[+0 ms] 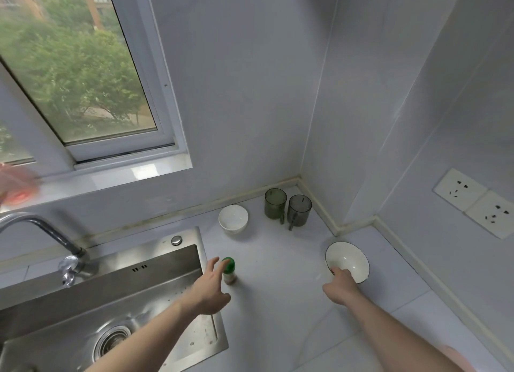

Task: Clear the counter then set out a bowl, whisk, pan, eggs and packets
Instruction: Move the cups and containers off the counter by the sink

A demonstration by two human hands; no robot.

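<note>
The steel sink sits left in the pale counter. The right hand grips the near rim of a dark-edged white bowl. The left hand, fingers spread and holding nothing, reaches the green-capped jar; its label is unreadable. A smaller white bowl and two green cups stand by the wall.

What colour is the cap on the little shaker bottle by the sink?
Green, on the shaker bottle, seen in the head view.
</note>
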